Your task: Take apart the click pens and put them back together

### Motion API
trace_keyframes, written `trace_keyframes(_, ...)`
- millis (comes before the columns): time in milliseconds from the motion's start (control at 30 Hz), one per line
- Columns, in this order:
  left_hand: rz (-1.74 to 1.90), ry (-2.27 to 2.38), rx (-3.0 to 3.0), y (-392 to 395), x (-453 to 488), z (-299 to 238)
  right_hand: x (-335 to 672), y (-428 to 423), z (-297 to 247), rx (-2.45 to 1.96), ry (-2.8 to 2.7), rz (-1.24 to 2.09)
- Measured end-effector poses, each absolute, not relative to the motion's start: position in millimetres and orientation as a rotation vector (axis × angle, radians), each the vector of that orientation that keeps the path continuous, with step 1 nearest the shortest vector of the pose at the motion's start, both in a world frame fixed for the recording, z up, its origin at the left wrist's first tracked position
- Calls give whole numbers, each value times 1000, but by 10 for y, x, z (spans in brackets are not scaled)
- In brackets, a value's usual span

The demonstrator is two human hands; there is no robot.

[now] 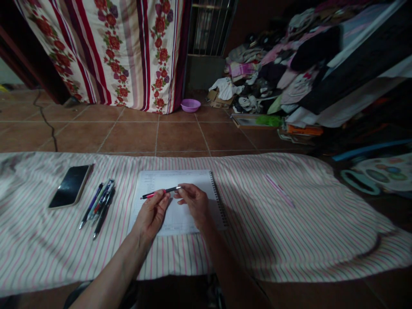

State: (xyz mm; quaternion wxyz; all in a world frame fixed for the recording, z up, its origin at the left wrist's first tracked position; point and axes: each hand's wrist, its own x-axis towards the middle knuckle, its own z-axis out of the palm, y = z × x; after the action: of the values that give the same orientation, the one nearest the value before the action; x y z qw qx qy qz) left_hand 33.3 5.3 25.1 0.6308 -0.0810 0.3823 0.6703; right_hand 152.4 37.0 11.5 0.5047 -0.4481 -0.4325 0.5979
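Above an open spiral notebook (186,219), both hands meet at a slim black pen (170,189) with a red section and a silver end. My left hand (153,213) is closed, pinching the pen near its middle. The fingers of my right hand (196,202) close on its silver end. Ruled or printed lines show faintly on the white page beneath. To the left lies a bunch of several pens (102,201), side by side on the cloth. A single pink pen (279,190) rests well to the right of the notebook.
A smartphone (70,185) lies at the left on the striped cloth (257,240) covering the low table. Beyond are a tiled floor (135,133), a floral curtain (112,51), a purple basin (190,105) and a heap of clothes (257,68). A cable (48,122) crosses the floor.
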Motion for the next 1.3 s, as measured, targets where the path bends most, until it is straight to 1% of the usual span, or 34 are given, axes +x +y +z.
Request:
trace_keyframes(400, 1538, 900, -161, 52, 358, 269, 1530, 373, 108, -1118, -1092, 1378)
trace_keyframes(900, 1532, 866, -111, 31, 378, 250, 1549, 352, 90, -1222, -1327, 1124)
trace_keyframes(1000, 1528, 859, -93, 34, 372, 253, 1541, 358, 85, -1188, -1276, 1176)
trace_keyframes(1167, 1527, 841, -99, 33, 375, 269, 1511, 356, 90, -1093, -1097, 1365)
trace_keyframes(1300, 1510, 823, -60, 29, 396, 280, 1501, 347, 101, -1036, -1042, 1422)
